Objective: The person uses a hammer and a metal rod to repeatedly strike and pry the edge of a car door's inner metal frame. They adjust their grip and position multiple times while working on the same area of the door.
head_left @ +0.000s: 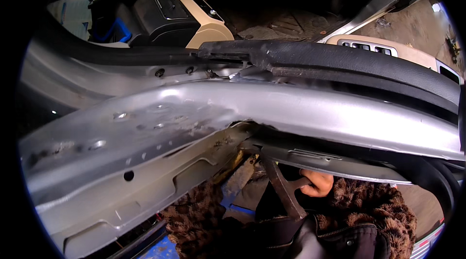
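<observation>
Below the damaged silver metal door panel [340, 108], my right hand [316, 181] is closed on a rusty metal tool [279, 183]. The tool's long bar runs up to the lower flange [340, 164], near the ragged bend in the sheet metal. The panel has dents and scuffs along its left part, and a black hole in the pale inner flange [194, 167]. My left hand is not in view; brown fur of my clothing shows below the panel.
Beyond the panel are a black padded trim [349, 60], a beige and black console [208, 33], and a door switch panel [410, 57]. A black seal [437, 181] curves down at the right. Blue metal [162, 249] shows at the bottom left.
</observation>
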Motion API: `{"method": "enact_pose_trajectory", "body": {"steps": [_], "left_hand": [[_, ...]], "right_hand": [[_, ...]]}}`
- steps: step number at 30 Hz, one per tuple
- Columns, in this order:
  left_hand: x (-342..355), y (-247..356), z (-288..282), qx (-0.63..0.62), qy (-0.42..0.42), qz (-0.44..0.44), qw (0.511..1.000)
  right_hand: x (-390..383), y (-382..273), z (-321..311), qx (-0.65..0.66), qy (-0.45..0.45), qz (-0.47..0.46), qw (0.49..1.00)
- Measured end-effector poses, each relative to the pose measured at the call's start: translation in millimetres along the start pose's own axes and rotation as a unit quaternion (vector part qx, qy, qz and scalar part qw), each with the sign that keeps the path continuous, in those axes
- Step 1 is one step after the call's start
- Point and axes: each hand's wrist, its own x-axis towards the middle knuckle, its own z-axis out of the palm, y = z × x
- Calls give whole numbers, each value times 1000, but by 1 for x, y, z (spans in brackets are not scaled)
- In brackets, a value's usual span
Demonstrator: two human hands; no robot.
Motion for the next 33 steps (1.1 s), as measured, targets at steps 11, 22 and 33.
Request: {"method": "enact_pose_trajectory", "body": {"steps": [11,22,33], "left_hand": [[35,-8,49,-27,-190,-23,981],[20,-47,82,-131,-351,-115,920],[18,-149,154,56,-311,249,916]], "right_hand": [[-17,-4,-2,-27,-74,-2,997],[-21,-15,5,-133,-45,47,989],[-64,16,15,-284,154,257,911]]}}
